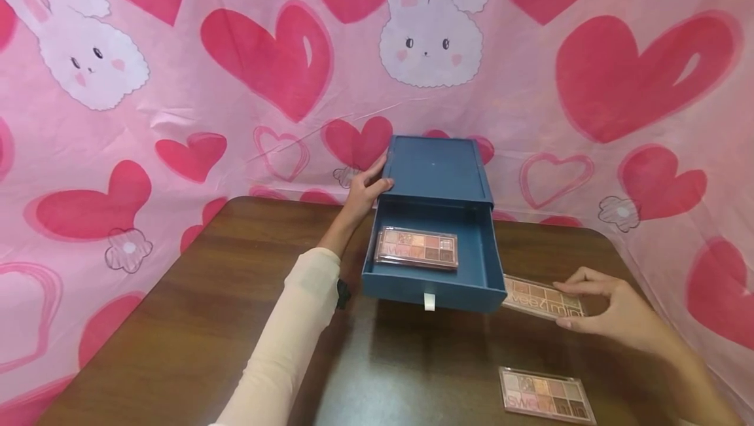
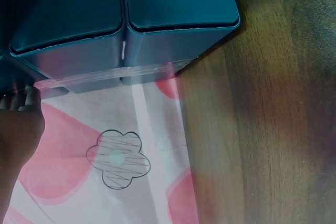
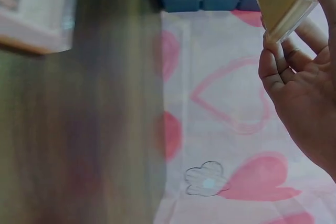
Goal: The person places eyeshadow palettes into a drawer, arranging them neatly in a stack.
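Left hand [image 1: 362, 192]: blue drawer box [image 1: 432, 167] was gripped near the tabletop's [image 1: 247, 269] far edge.
Right hand [image 1: 615, 307]: eyeshadow palette [image 1: 536, 296] was pinched.
Drawer [image 1: 478, 249]: another palette [image 1: 417, 247] was contained.

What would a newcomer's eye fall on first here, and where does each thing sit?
Probably the pink heart-and-rabbit-printed cloth, filling the head view's background. Next comes the dark blue rectangular drawer at the centre, standing open, a flat pink-and-brown palette inside. Right of the drawer, the right hand pinches a flat beige palette.
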`<action>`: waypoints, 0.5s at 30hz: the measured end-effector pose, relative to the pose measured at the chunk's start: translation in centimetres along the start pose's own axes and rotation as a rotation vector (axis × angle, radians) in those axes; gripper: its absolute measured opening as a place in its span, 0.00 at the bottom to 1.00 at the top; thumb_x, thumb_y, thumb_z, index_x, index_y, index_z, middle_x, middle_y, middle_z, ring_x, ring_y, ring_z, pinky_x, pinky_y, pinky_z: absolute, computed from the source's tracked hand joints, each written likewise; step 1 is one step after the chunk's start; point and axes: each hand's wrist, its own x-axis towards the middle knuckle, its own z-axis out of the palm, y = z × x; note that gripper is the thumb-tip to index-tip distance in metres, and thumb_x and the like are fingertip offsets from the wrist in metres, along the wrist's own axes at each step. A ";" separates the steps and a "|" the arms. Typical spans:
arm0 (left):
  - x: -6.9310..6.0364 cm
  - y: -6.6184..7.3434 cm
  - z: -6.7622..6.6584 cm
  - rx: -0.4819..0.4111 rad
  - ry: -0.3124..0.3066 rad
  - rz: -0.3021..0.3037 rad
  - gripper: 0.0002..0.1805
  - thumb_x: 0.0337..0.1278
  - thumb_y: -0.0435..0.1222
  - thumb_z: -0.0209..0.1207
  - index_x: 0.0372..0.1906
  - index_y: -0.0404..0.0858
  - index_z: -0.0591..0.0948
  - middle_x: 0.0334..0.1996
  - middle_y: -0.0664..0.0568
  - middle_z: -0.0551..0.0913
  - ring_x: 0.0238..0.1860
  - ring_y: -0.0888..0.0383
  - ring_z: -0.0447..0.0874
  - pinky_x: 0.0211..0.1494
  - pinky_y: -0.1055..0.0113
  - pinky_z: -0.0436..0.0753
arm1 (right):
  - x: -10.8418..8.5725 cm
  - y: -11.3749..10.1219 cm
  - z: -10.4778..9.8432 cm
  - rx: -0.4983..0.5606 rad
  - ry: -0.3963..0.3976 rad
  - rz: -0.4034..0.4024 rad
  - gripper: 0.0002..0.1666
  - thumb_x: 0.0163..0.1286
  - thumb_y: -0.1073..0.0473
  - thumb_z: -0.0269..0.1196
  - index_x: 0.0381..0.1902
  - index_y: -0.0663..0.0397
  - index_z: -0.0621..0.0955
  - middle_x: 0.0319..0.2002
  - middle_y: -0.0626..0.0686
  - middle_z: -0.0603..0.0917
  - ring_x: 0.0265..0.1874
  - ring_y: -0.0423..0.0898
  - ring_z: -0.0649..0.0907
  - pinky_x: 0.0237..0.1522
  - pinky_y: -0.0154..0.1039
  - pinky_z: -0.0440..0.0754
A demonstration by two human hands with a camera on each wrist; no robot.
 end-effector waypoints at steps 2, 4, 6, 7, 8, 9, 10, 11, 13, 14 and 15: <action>0.0 0.0 0.0 0.003 0.000 -0.002 0.35 0.61 0.35 0.57 0.75 0.37 0.67 0.75 0.41 0.70 0.11 0.69 0.60 0.19 0.76 0.68 | 0.3 -0.4 -0.4 0.005 0.017 0.000 0.33 0.39 0.66 0.83 0.49 0.56 0.89 0.38 0.37 0.82 0.42 0.29 0.74 0.48 0.21 0.63; 0.1 0.1 0.0 0.003 -0.001 -0.005 0.35 0.61 0.35 0.56 0.75 0.37 0.67 0.75 0.42 0.70 0.12 0.68 0.61 0.19 0.76 0.68 | 0.6 -0.8 -0.8 0.007 0.033 -0.008 0.34 0.38 0.68 0.83 0.49 0.55 0.89 0.38 0.37 0.82 0.42 0.30 0.74 0.48 0.22 0.64; 0.1 0.1 0.0 -0.005 -0.001 -0.002 0.35 0.61 0.35 0.57 0.75 0.37 0.67 0.76 0.43 0.68 0.16 0.71 0.68 0.24 0.79 0.73 | 1.0 -1.2 -1.2 0.023 0.036 -0.029 0.34 0.38 0.70 0.82 0.50 0.57 0.89 0.39 0.38 0.82 0.43 0.30 0.74 0.50 0.22 0.64; 0.2 0.1 0.0 -0.011 -0.003 -0.002 0.35 0.61 0.35 0.57 0.75 0.36 0.67 0.76 0.43 0.68 0.20 0.73 0.71 0.28 0.81 0.75 | 1.2 -1.4 -1.4 0.024 0.037 -0.039 0.35 0.37 0.71 0.82 0.50 0.57 0.89 0.39 0.38 0.82 0.43 0.31 0.74 0.50 0.22 0.64; 0.2 0.2 0.0 -0.013 -0.003 0.000 0.36 0.61 0.35 0.57 0.75 0.36 0.67 0.77 0.42 0.67 0.23 0.74 0.73 0.31 0.82 0.77 | 1.4 -1.6 -1.6 0.029 0.037 -0.054 0.36 0.37 0.72 0.81 0.50 0.58 0.88 0.39 0.39 0.82 0.43 0.31 0.74 0.51 0.22 0.64; 0.2 0.2 0.0 -0.015 -0.004 0.000 0.36 0.61 0.35 0.57 0.75 0.35 0.66 0.77 0.42 0.66 0.23 0.74 0.73 0.31 0.82 0.76 | 1.5 -1.7 -1.8 0.029 0.035 -0.059 0.36 0.37 0.72 0.81 0.50 0.58 0.88 0.39 0.38 0.82 0.43 0.31 0.74 0.51 0.22 0.65; 0.2 0.2 0.0 -0.015 -0.003 0.001 0.36 0.61 0.35 0.57 0.75 0.35 0.66 0.77 0.42 0.66 0.22 0.74 0.73 0.30 0.82 0.76 | 1.7 -1.9 -2.0 0.035 0.031 -0.059 0.36 0.37 0.73 0.81 0.51 0.58 0.88 0.40 0.39 0.82 0.43 0.31 0.74 0.52 0.22 0.65; 0.2 0.2 0.1 -0.014 -0.002 0.000 0.36 0.61 0.35 0.57 0.75 0.34 0.66 0.77 0.42 0.65 0.23 0.74 0.73 0.30 0.82 0.76 | 1.8 -2.0 -2.2 0.030 0.030 -0.060 0.36 0.37 0.72 0.81 0.51 0.57 0.88 0.40 0.38 0.82 0.44 0.31 0.74 0.51 0.21 0.65; 0.2 0.1 0.1 -0.005 -0.001 -0.003 0.36 0.61 0.35 0.57 0.75 0.34 0.66 0.77 0.41 0.66 0.17 0.71 0.68 0.25 0.80 0.72 | 1.9 -2.3 -2.6 0.027 0.033 -0.058 0.37 0.37 0.72 0.82 0.51 0.57 0.88 0.40 0.38 0.83 0.44 0.30 0.75 0.50 0.21 0.66; 0.2 0.0 0.1 0.001 0.001 -0.003 0.36 0.61 0.35 0.57 0.75 0.34 0.66 0.77 0.41 0.66 0.18 0.72 0.68 0.26 0.80 0.72 | 2.0 -2.4 -2.7 0.033 0.036 -0.056 0.37 0.36 0.72 0.82 0.51 0.57 0.88 0.40 0.38 0.83 0.44 0.31 0.75 0.50 0.21 0.66; 0.1 0.0 0.1 0.003 0.001 -0.003 0.36 0.61 0.35 0.57 0.75 0.34 0.66 0.77 0.41 0.66 0.20 0.72 0.69 0.28 0.81 0.74 | 2.1 -2.5 -2.8 0.036 0.039 -0.055 0.37 0.36 0.72 0.82 0.51 0.57 0.88 0.40 0.38 0.83 0.44 0.30 0.75 0.50 0.21 0.66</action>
